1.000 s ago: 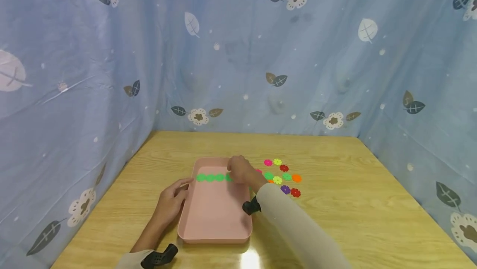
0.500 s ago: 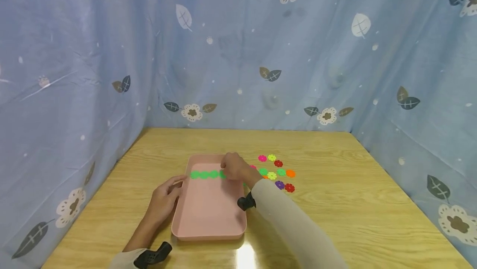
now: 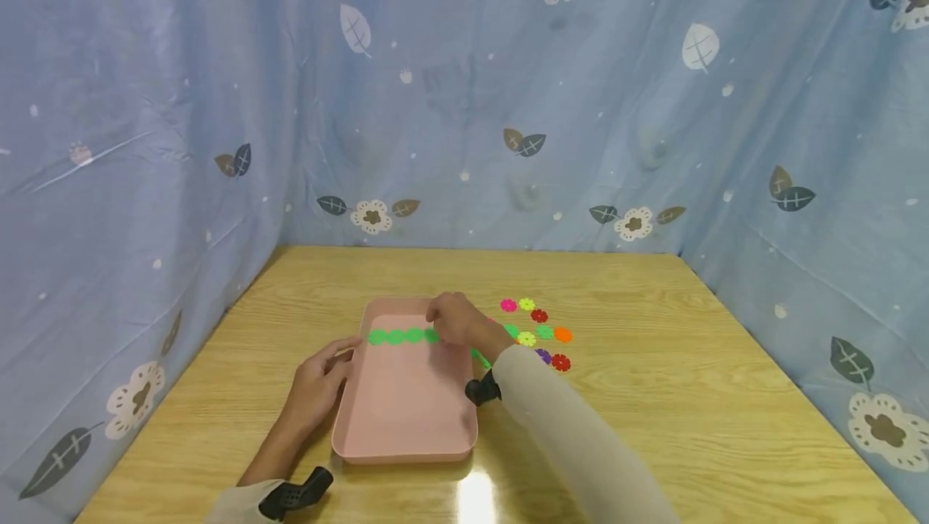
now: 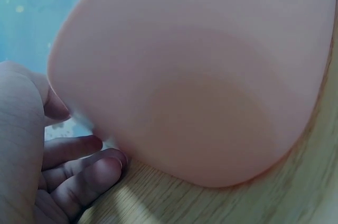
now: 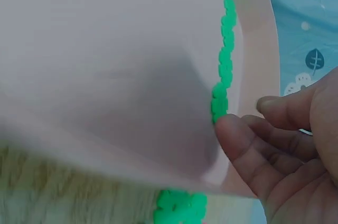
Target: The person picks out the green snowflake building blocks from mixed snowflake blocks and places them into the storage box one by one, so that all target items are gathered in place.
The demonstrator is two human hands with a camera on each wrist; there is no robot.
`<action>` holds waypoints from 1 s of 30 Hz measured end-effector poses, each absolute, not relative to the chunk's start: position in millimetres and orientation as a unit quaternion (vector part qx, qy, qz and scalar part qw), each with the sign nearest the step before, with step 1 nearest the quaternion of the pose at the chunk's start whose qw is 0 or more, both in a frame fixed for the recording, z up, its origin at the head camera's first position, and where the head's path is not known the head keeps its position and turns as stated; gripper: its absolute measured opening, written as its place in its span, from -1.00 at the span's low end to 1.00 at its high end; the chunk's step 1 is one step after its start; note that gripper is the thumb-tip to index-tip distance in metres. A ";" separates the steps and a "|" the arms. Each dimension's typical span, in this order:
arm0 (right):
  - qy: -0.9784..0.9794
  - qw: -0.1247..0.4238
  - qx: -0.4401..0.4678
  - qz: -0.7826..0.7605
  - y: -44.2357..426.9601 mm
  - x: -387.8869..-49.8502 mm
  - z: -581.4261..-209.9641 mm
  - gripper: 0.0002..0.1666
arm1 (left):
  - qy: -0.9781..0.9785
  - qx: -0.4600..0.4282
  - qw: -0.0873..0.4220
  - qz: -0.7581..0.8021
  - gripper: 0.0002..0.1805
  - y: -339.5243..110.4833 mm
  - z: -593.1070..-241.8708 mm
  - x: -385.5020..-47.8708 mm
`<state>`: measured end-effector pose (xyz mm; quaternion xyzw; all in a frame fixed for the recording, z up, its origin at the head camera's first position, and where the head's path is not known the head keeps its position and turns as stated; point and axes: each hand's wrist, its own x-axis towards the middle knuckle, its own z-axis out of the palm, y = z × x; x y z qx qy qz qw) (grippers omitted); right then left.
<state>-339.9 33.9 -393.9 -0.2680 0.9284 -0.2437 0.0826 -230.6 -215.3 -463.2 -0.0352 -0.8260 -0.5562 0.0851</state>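
Note:
A pink rectangular tray (image 3: 410, 419) lies on the wooden table. Across its far part runs a row of green flower-shaped plastic discs (image 3: 395, 337), flat on the tray floor. My left hand (image 3: 317, 379) rests at the tray's left side, fingertips touching the outer wall and rim. Over the tray's far right corner is my right hand (image 3: 460, 320). In the right wrist view one fingertip touches the last green disc (image 5: 219, 102), while the thumb and fingers stand apart with nothing visible between them. The right hand hides the row's end in the head view.
Right of the tray lie several loose flower discs: a pink disc (image 3: 509, 305), a dark red disc (image 3: 560, 363), an orange disc (image 3: 563, 334), and yellow, green and purple ones. One green disc (image 3: 481, 359) lies close to the tray's right wall. A blue patterned curtain (image 3: 464, 105) surrounds the table.
The head view has turned a little, so the scene sits further left and higher. Against the tray, both hands stay almost in place; the green disc below the right wrist shows more.

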 end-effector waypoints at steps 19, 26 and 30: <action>0.942 0.042 -0.218 -0.254 76.8 -354.9 -371.1 -0.69 | -0.820 -0.037 0.076 -0.566 -0.56 -220.2 -456.8 -234.5; 0.948 0.037 -0.211 -0.234 92.3 -357.1 -382.9 -0.70 | -0.828 -0.031 0.079 -0.554 -0.57 -222.2 -458.5 -237.4; 0.955 0.044 -0.203 -0.212 100.0 -358.5 -387.8 -0.66 | -0.820 -0.036 0.073 -0.567 -0.56 -223.1 -460.2 -238.9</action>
